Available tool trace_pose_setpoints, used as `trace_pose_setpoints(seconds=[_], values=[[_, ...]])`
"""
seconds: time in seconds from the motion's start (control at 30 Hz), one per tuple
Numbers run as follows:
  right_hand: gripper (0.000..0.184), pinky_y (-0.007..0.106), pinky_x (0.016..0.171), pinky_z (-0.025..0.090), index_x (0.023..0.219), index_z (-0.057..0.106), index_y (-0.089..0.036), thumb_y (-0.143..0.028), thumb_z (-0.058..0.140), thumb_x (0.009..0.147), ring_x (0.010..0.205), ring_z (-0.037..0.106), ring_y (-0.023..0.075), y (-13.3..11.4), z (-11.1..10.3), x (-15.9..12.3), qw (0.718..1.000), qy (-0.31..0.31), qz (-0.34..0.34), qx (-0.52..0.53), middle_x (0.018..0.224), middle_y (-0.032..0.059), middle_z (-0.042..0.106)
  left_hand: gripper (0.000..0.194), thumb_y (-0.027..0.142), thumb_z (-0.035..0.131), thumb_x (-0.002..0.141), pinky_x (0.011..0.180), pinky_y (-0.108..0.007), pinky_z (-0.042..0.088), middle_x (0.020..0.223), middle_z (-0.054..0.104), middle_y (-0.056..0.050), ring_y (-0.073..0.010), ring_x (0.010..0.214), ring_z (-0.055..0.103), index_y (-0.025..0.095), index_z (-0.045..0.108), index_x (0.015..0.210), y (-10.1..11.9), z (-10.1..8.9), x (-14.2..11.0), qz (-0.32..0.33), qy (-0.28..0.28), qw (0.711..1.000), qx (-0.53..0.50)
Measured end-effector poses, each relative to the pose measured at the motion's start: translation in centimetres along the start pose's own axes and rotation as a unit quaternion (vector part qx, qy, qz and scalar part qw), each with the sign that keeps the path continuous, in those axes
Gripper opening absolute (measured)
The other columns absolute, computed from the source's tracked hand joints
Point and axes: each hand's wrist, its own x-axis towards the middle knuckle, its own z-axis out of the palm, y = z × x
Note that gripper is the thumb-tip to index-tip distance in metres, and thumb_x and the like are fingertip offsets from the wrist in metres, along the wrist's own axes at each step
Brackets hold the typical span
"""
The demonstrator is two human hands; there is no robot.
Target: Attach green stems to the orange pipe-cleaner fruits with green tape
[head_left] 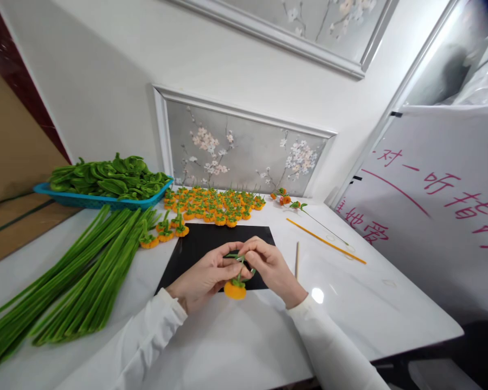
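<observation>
An orange artificial flower head (235, 290) with a green base hangs upside down, its green stem pointing up between my hands. My left hand (211, 272) is closed round the stem just above the green base. On the other side, my right hand (268, 264) pinches at the upper part of the stem, where a thin green strip loops between the fingers. The exact grip of the right fingertips is partly hidden. Both hands are over the front part of a black mat (195, 244) on the white table (236, 341).
Many similar orange flower heads (215, 206) stand upside down behind the mat. Left lie long green fuzzy stems (85, 271) and a blue tray (138, 203) heaped with green leaves (109, 179). At right are a finished-looking flower stem (284, 199), an orange stick (325, 241) and a wooden stick (297, 260).
</observation>
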Motion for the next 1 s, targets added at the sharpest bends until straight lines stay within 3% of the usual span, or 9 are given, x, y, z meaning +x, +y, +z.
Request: trace_pose_setpoints(seconds=[0.1,0.2,0.33,0.5,0.67,0.83,1.0], values=[[0.027,0.022,0.054,0.039,0.101,0.061,-0.021,-0.037,0.041,0.092,0.059,0.045,0.0082,0.3,-0.5,0.1,1.000,0.003,0.012,0.027,0.084,0.0008,0.052,0.055,0.025,0.069,0.077,0.062,-0.023,0.045,0.081,0.070,-0.006,-0.0151,0.073,0.064,0.019,0.044,0.126,0.3,0.0,-0.1,0.009,0.010,1.000,0.002],[0.026,0.021,0.050,0.036,0.105,0.060,-0.021,-0.037,0.045,0.091,0.056,0.042,0.0076,0.5,-0.6,0.1,0.998,-0.016,0.040,0.047,0.080,0.0002,0.053,0.058,0.026,0.071,0.075,0.061,-0.023,0.044,0.079,0.070,-0.006,-0.0157,0.072,0.064,0.019,0.044,0.125,0.5,0.1,-0.2,0.011,0.019,1.000,0.001],[0.021,0.021,0.053,0.040,0.088,0.062,-0.018,-0.038,0.055,0.086,0.058,0.049,0.0088,0.4,-0.2,0.1,0.997,-0.045,0.043,0.037,0.071,-0.0010,0.054,0.061,0.027,0.072,0.073,0.063,-0.023,0.042,0.077,0.069,-0.003,-0.0147,0.073,0.063,0.019,0.042,0.126,0.6,0.2,-0.3,0.003,0.018,1.000,0.023],[0.022,0.023,0.056,0.042,0.073,0.057,-0.017,-0.037,0.058,0.083,0.060,0.053,0.0106,0.3,-0.1,0.2,1.000,-0.005,0.016,0.008,0.069,-0.0014,0.052,0.062,0.026,0.073,0.072,0.069,-0.025,0.044,0.085,0.069,-0.004,-0.0157,0.079,0.062,0.018,0.041,0.125,0.2,0.1,0.2,0.045,0.036,0.994,0.098],[0.019,0.022,0.054,0.037,0.069,0.059,-0.017,-0.031,0.059,0.082,0.059,0.045,0.0097,0.5,0.0,0.3,0.998,0.010,-0.009,-0.062,0.068,-0.0014,0.051,0.052,0.027,0.074,0.070,0.061,-0.023,0.041,0.066,0.062,0.003,-0.0115,0.062,0.057,0.015,0.050,0.115,-0.5,-0.3,0.9,0.077,0.077,0.982,0.154],[0.024,0.023,0.055,0.044,0.069,0.056,-0.017,-0.038,0.061,0.080,0.059,0.053,0.0101,0.4,0.4,0.2,0.998,-0.021,0.027,0.052,0.070,-0.0019,0.049,0.057,0.028,0.074,0.070,0.072,-0.027,0.044,0.071,0.067,0.001,-0.0158,0.074,0.063,0.015,0.050,0.121,-0.5,-0.4,0.8,0.048,0.048,0.990,0.122],[0.026,0.022,0.053,0.042,0.071,0.057,-0.016,-0.041,0.063,0.080,0.054,0.051,0.0092,0.6,0.8,0.0,0.986,-0.027,0.073,0.150,0.061,-0.0026,0.052,0.066,0.026,0.073,0.072,0.080,-0.030,0.044,0.079,0.072,-0.003,-0.0173,0.081,0.065,0.018,0.044,0.130,-0.4,-0.2,0.6,0.030,0.020,0.996,0.078]])
